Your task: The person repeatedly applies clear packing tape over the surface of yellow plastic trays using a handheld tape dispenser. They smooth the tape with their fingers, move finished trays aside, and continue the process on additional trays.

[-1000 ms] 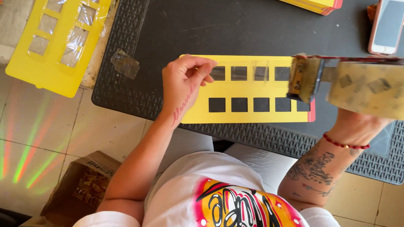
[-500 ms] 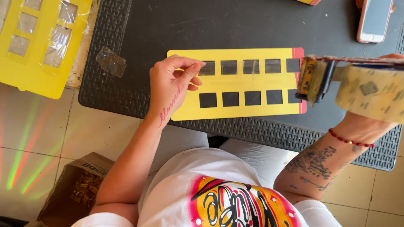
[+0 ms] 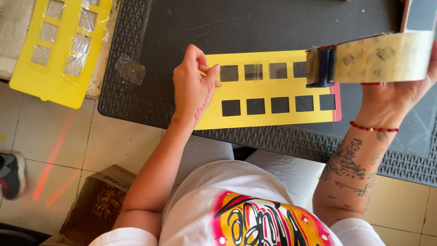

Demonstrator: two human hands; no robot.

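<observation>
Seen from above, a person sat at a dark table (image 3: 273, 27) whose rim was ribbed like a mat. At the far left, beyond the table's left edge, a yellow card with window cut-outs (image 3: 59, 50) lay on a pale surface, its openings covered in clear film. Below it, on the tiled floor, a brown cardboard box (image 3: 98, 205) stood open; what it held was too small to make out. A crumpled scrap of clear tape (image 3: 129, 69) lay on the table's ribbed left rim.

Next came the left hand (image 3: 193, 89), fingers curled and pinched down on the left end of a long yellow strip (image 3: 268, 93). The strip lay flat near the table's front edge, its long axis running left to right, with two rows of square windows cut through it. A pink card edge (image 3: 337, 102) peeked out at its right end.

At the right, the right hand (image 3: 400, 91) was closed around a roll of clear packing tape in a dispenser (image 3: 371, 57), held just above the strip's right end, the dark cutter facing left. A shiny band over the top row of windows suggested tape stretched between the dispenser and the left fingers. So the strip ran straight between the two hands: the left hand touching it, the right poised over its opposite end.
</observation>
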